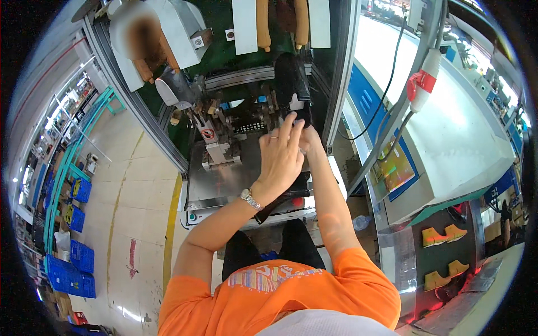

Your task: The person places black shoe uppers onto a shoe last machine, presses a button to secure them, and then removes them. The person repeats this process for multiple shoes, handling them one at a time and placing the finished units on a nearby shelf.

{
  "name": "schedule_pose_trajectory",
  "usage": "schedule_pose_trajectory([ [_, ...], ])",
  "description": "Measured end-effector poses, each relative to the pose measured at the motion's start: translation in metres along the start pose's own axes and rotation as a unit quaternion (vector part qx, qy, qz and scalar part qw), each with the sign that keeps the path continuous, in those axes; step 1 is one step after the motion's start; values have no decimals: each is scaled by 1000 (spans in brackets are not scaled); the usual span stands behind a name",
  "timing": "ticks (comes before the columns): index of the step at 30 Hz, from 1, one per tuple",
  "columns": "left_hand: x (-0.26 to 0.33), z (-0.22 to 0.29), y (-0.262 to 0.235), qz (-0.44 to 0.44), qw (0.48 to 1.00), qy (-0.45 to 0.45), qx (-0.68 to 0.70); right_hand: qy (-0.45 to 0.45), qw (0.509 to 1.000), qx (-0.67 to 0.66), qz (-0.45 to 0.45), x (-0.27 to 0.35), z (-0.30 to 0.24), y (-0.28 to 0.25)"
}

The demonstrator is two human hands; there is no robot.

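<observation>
My left hand [282, 154], with a ring on a finger and a metal watch on the wrist, reaches over the right side of the machine. Its fingers are stretched out, their tips at the lower end of a black boot-shaped piece [291, 75]. My right hand [309, 139] is curled close beside it, partly covered by the left; what its fingers hold is hidden. A light patch shows on the black piece just above my fingertips. Below my hands, a black boot-like piece [283, 203] lies along the machine's front edge. It cannot be told whether the two black pieces are joined.
A metal clamp station [219, 148] stands left of my hands on a steel plate [210, 182]. Frame posts flank the machine. Brown padded arms [263, 25] hang above. At right are a white machine housing [448, 129] and a conveyor with yellow shoes [434, 237]; blue crates [70, 274] stand far left.
</observation>
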State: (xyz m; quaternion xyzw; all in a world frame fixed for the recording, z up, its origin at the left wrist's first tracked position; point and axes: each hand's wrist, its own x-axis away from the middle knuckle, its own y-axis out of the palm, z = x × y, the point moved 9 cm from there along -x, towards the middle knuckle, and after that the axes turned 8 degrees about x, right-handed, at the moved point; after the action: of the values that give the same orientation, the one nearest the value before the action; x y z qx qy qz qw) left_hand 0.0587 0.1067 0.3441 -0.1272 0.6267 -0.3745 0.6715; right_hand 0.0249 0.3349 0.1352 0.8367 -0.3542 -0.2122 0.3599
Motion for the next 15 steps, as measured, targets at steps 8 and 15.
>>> schedule_pose_trajectory([
  [8,4,-1,12,-37,997,-26,-69,-1,999,-4,33,0,1,-9],
  [15,9,-12,19,-25,998,-38,-47,-208,831,399,326,117,-66,-76],
])
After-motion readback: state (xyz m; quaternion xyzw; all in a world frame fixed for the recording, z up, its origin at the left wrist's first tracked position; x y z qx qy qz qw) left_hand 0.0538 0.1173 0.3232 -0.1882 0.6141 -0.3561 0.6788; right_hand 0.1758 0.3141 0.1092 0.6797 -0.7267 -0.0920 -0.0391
